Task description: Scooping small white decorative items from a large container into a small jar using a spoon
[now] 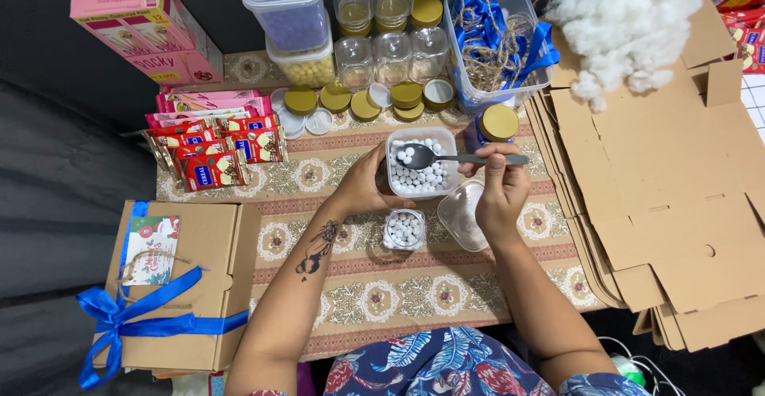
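Note:
My left hand (pixel 368 182) grips a clear plastic tub (pixel 421 163) full of small white balls and holds it tilted above the table. My right hand (pixel 500 182) holds a metal spoon (pixel 446 158) whose bowl carries a few white balls over the tub. Just below the tub stands a small glass jar (pixel 404 229) partly filled with the same white balls. A clear plastic lid (pixel 462 215) lies beside it under my right hand.
Empty glass jars (pixel 392 55) and gold lids (pixel 406 93) stand at the back, with a tub of blue ribbon and twine (pixel 498 45). Snack packets (pixel 219 150) lie left, a ribbon-tied cardboard box (pixel 179 284) lower left, flat cardboard boxes (pixel 669 197) and white stuffing (pixel 629 21) right.

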